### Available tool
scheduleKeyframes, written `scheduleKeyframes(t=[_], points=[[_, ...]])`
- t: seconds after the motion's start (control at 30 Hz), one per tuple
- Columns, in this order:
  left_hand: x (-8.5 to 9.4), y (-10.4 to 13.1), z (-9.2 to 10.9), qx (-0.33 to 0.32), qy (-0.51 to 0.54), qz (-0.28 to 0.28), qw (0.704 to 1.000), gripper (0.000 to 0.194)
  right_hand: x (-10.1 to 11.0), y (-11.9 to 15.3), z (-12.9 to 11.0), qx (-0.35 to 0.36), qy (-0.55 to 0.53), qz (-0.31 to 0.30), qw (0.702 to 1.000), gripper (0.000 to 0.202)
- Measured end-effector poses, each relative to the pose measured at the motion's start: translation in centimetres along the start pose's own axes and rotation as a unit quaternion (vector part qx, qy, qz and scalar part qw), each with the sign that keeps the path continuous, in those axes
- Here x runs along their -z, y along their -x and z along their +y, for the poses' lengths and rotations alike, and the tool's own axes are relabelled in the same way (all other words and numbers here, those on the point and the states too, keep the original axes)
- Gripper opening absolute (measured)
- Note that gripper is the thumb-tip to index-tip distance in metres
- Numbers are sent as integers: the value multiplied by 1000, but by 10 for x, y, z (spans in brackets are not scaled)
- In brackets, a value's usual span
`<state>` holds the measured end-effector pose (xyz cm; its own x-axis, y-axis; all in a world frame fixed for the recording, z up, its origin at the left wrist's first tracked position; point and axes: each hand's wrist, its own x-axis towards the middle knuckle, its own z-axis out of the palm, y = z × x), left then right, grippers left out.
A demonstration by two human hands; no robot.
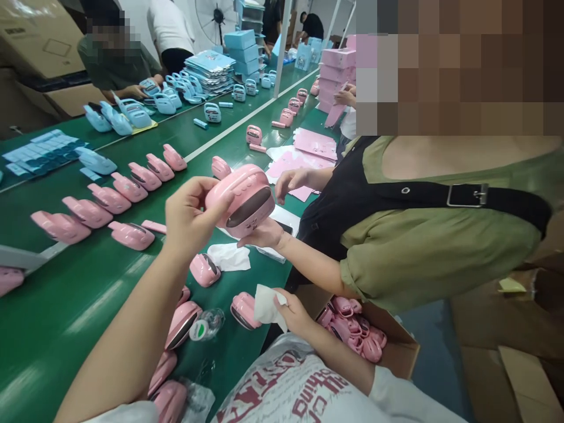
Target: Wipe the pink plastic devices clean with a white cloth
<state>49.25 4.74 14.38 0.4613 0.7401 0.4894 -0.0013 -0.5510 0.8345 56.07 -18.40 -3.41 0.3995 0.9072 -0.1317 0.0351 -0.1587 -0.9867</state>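
Our left hand (187, 214) grips one pink casing (240, 198) raised above the belt (66, 317); our right hand (291, 311) pinches a white wipe (267, 305). We judge wiping mid-batch: wiped casings (110, 200) line the belt, and more wait in the carton (396, 346).

Bright, even overhead light fills the workshop, leaving pale streaks of glare on the glossy green table (66, 317). Shadows stay soft. The wide lens bends the edges, near forearms blur slightly, and faces are pixelated.
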Motion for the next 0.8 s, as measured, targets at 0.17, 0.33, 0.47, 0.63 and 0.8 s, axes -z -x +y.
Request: scheduleKeyframes(t=[0.17, 0.33, 0.47, 0.63, 0.8], points=[[32, 24, 37, 100, 140, 67, 983, 13, -3, 3, -29, -90, -166, -6, 982, 53], [57, 56, 67, 166, 178, 77, 967, 10, -10, 0, -67, -139, -286, 18, 948, 54], [73, 82, 81, 221, 169, 67, 958, 14, -15, -4, -103, -64, -293, 69, 952, 49], [86, 105, 94, 229, 166, 70, 957, 15, -25, -1, -127, 3, -263, 49, 964, 43], [93, 118, 95, 260, 154, 98, 948, 20, -17, 1, -126, 229, -65, 97, 966, 30]])
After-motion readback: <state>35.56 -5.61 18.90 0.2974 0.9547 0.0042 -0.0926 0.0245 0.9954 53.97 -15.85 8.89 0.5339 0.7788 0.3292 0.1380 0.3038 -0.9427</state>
